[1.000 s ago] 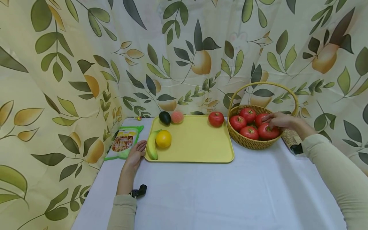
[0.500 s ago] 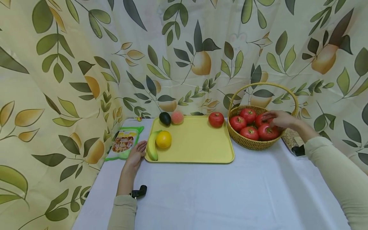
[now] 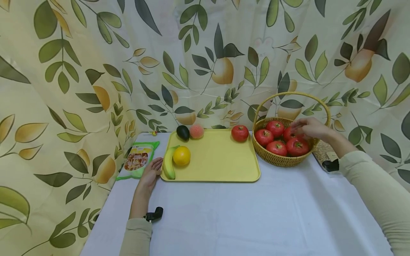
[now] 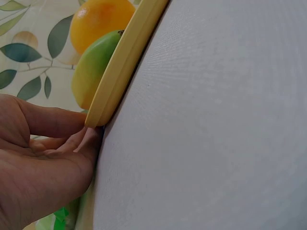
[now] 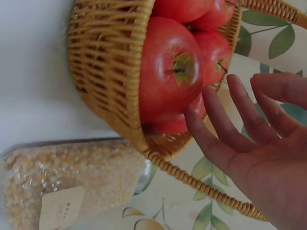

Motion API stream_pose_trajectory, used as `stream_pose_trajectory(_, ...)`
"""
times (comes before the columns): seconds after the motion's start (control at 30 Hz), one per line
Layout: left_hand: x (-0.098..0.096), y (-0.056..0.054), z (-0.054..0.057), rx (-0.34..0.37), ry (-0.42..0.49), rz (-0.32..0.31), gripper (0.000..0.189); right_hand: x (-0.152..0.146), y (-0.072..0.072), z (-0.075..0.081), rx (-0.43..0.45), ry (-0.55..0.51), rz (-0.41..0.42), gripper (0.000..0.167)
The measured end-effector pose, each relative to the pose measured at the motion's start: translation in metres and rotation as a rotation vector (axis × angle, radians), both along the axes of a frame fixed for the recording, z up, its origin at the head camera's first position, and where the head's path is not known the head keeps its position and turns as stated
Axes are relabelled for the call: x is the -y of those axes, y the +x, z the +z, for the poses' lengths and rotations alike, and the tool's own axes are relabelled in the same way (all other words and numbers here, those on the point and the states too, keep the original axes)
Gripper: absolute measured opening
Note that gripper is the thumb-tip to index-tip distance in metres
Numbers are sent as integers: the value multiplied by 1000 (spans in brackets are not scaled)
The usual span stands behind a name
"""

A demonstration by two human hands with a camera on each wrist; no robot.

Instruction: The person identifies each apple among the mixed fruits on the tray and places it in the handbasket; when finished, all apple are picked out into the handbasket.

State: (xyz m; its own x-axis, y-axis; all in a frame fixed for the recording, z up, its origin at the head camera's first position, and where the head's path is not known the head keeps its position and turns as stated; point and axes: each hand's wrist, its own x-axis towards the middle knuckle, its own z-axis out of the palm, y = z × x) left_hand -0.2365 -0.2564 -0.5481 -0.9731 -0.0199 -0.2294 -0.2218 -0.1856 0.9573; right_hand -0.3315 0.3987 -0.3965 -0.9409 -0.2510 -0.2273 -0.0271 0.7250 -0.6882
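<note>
At the lower left corner of a yellow tray [image 3: 221, 167], my left hand [image 3: 151, 173] holds the rim between thumb and fingers, as the left wrist view shows. Near it on the tray lie a yellow-green banana [image 3: 168, 165] and an orange [image 3: 181, 155]. My right hand [image 3: 310, 128] hovers over the right side of a wicker basket [image 3: 278, 161] holding several red apples [image 5: 172, 72]. Its fingers are spread and loosely bent, holding nothing. One fingertip overlaps the nearest apple in the right wrist view; contact cannot be told. The hand partly hides the back right apple [image 3: 289, 135].
Along the tray's back are an avocado [image 3: 183, 133], a peach [image 3: 196, 131] and a red apple [image 3: 240, 133]. A green food packet [image 3: 138, 160] lies left of the tray. A bag of grains [image 5: 72, 177] lies right of the basket, whose tall handle [image 3: 293, 94] arches over it.
My right hand has risen slightly from the apples and shifted a little, its fingers looser. The left hand, tray and fruit stay put; the head view has shifted a touch.
</note>
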Motion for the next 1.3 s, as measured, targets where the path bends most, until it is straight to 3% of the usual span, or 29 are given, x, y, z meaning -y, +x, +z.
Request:
stream_pose_trajectory(0.53,0,4,-2,-7,9,-4,74,22,0,2,44,-98,13,54)
stream_pose_trajectory(0.8,0,3,0,-8,10,0,73,49,2,6,56,-148,30,55)
stream_pose_trajectory(1.03,0,2,2,-12,5,5,73,73,3,8,91,-264,75,52)
stream_pose_trajectory(1.3,-1,1,3,-17,14,13,74,99,0,5,100,-300,74,52)
